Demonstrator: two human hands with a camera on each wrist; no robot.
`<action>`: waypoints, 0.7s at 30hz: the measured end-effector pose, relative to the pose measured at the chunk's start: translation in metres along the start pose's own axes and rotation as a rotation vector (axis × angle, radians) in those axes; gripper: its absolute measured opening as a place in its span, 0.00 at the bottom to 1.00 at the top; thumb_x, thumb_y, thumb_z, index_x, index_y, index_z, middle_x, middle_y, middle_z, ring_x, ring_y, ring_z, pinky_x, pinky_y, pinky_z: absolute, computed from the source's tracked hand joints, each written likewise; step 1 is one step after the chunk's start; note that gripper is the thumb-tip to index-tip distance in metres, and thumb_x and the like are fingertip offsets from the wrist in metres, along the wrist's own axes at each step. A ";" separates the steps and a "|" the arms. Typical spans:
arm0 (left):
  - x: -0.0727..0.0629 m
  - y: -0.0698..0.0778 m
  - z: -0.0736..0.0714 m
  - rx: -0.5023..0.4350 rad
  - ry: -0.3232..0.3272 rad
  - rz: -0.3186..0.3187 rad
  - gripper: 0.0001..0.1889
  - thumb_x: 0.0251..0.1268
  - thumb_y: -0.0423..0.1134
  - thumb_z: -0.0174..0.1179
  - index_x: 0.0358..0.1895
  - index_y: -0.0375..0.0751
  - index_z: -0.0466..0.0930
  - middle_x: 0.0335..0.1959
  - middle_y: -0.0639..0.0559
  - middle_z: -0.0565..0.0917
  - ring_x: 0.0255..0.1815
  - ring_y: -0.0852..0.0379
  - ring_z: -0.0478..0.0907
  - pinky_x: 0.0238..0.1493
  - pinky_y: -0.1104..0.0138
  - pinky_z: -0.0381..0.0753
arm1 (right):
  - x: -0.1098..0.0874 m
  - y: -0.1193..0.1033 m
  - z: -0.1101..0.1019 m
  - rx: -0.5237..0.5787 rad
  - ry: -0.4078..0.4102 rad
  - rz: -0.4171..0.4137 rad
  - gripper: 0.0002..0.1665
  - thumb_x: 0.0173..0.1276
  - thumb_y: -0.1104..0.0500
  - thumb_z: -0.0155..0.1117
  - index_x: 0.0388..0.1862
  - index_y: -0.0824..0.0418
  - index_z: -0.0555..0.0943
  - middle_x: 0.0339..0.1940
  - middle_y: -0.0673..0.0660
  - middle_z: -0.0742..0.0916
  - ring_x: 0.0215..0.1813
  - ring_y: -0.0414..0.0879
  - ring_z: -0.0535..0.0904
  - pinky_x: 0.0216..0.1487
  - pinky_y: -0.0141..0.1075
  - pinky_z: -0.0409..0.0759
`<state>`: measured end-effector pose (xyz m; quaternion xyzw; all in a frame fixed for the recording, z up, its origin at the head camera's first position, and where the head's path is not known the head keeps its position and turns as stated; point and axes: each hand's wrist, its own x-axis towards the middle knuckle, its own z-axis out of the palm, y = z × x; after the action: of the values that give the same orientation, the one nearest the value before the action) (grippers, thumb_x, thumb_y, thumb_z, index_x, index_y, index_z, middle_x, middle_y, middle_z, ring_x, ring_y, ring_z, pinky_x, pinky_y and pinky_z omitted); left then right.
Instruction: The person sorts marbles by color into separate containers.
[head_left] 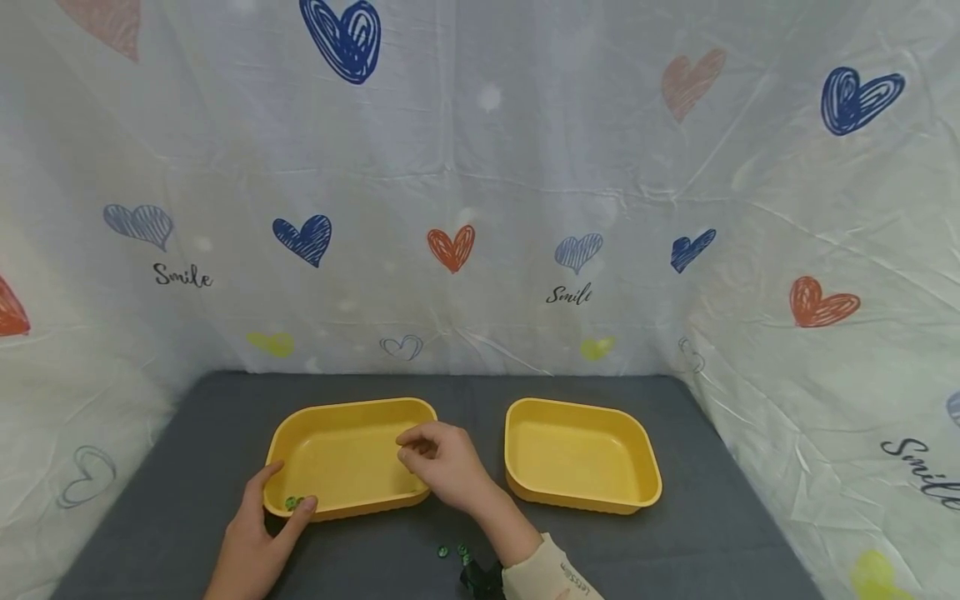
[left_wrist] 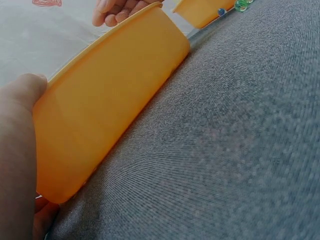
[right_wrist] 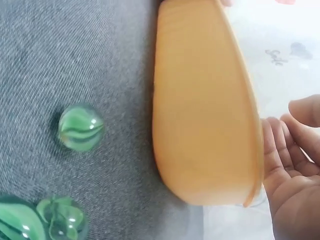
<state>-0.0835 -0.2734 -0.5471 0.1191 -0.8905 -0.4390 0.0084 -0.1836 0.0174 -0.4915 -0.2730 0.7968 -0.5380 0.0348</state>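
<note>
Grn marbles [head_left: 291, 503] in tray [head_left: 352, 457], nr L grip [head_left: 262, 531].

Cream sleeve [head_left: 546, 573] on the right forearm [head_left: 512, 529], printed with small dark lettering [head_left: 575, 577]; bare fingers [head_left: 429, 431].

Left-side yellow tray [head_left: 348, 458], upright, green marbles [head_left: 294, 503] in its near-left corner, loose green-swirled marbles [right_wrist: 81, 127] outside

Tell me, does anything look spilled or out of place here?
Perhaps: a few green marbles lie loose on the dark cloth near the right forearm, outside both yellow trays, while other marbles sit inside the left tray. That may be intended; nothing looks damaged.
</note>
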 end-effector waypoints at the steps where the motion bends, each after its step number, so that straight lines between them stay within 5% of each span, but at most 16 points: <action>1: 0.000 0.000 0.000 0.002 0.003 0.004 0.57 0.77 0.72 0.59 0.89 0.35 0.43 0.84 0.20 0.54 0.81 0.19 0.57 0.74 0.26 0.61 | 0.000 -0.001 0.000 0.002 0.000 -0.005 0.11 0.79 0.58 0.72 0.53 0.62 0.92 0.44 0.44 0.91 0.42 0.36 0.85 0.46 0.32 0.86; 10: 0.002 -0.002 0.000 -0.006 -0.025 -0.023 0.60 0.76 0.74 0.59 0.89 0.36 0.40 0.85 0.20 0.52 0.82 0.20 0.54 0.76 0.26 0.58 | -0.017 -0.012 -0.009 0.022 -0.029 -0.079 0.08 0.79 0.57 0.72 0.51 0.57 0.92 0.44 0.46 0.91 0.42 0.37 0.86 0.45 0.33 0.88; 21: 0.002 -0.003 0.000 -0.016 -0.025 -0.021 0.60 0.76 0.74 0.58 0.90 0.37 0.39 0.85 0.20 0.51 0.82 0.19 0.54 0.76 0.25 0.58 | -0.057 -0.016 -0.021 0.114 -0.074 -0.038 0.11 0.80 0.56 0.73 0.52 0.61 0.92 0.44 0.45 0.91 0.43 0.39 0.87 0.45 0.35 0.89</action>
<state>-0.0844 -0.2759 -0.5496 0.1228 -0.8858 -0.4474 -0.0064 -0.1362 0.0571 -0.4818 -0.3054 0.7578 -0.5725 0.0691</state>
